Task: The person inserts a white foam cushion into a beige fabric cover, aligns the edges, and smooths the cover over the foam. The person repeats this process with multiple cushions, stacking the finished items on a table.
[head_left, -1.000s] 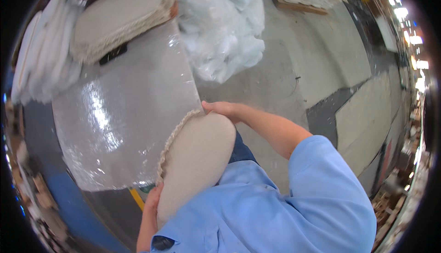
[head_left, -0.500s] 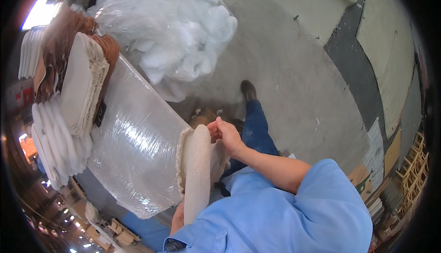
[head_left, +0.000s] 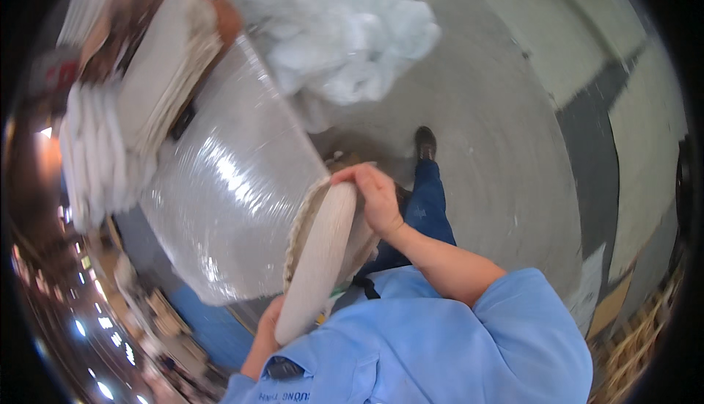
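A cream cushion (head_left: 320, 265) stands on edge in front of my body, its far end leaning right. Along its left side runs a rough, frayed seam, with a darker gap between that and the smooth pale face. My right hand (head_left: 374, 197) is closed over the far end, fingers bent across the top edge. At the near end my left hand (head_left: 270, 325) grips the cushion, most of its fingers hidden behind it. Beyond the cushion lies a table surface (head_left: 220, 191) wrapped in shiny clear plastic, close to the frayed side.
Cream fabric pieces with frayed edges (head_left: 165, 59) are stacked at the table's far left, beside white padded pieces (head_left: 95, 151) and brown fabric (head_left: 229, 19). A big plastic-wrapped heap of white stuffing (head_left: 345, 37) lies beyond. Flat boards (head_left: 653, 169) cover floor at right.
My right hand has come down from beside the cushion and closed on its far end. The cushion has tilted, far end rightward. My view has shifted, and the left hand shows more.
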`<act>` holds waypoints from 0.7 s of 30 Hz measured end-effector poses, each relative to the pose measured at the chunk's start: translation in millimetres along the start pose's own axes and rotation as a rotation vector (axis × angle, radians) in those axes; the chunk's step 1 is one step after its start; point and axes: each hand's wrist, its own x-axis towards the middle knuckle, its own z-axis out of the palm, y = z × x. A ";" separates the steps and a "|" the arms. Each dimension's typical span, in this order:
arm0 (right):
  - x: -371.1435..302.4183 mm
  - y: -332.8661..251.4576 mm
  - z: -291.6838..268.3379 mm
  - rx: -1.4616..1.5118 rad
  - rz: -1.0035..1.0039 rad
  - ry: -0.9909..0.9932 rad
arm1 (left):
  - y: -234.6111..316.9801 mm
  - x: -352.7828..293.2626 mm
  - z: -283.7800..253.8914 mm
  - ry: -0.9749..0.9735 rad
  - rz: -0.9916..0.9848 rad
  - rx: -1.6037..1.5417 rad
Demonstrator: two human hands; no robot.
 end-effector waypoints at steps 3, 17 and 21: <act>18.5 17.1 15.5 -0.028 0.077 0.018 | 13.8 0.2 -5.5 -0.037 0.034 0.002; 37.6 -29.1 5.9 -0.418 0.308 -0.181 | -64.5 20.4 -33.6 -0.710 0.376 -0.900; 25.2 -72.7 41.9 -0.490 0.032 -0.559 | -64.8 12.2 12.2 -0.528 0.447 -1.159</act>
